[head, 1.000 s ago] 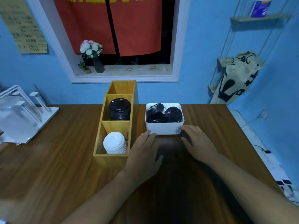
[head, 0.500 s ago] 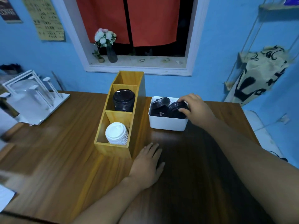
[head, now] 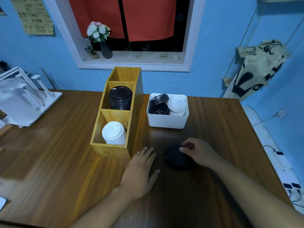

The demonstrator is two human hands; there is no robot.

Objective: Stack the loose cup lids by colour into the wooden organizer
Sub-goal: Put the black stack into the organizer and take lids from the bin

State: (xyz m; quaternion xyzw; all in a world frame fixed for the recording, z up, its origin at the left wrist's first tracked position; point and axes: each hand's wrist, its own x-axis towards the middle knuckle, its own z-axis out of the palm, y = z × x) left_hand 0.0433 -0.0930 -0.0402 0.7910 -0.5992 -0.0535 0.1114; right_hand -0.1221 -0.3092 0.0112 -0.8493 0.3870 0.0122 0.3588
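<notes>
So the wooden table takes up most of the view. The wooden organizer sits on it with its long axis running straight away from the person, split into compartments front to back. The white bin is just to its right, apart from it, and has loose black lids and white lids in it.

In the organizer, the black stack is in the middle compartment and the white stack is in the near one.

The bit that matters, imo: the black lid is down on the table in front of the bin, right of the organizer's near corner. It could be a few nested together, can't tell. The right hand is on it, fingers curled and pinching its far rim. The left hand lies flat on the table between lid and organizer, fingers straight, gripping nothing.

From the right fingers, the black stack is forward and to the left, past the white compartment. My guess is the lid has to travel diagonally over the near section and drop in from above. The left hand is closer to the organizer, so a handoff could work too.
</notes>
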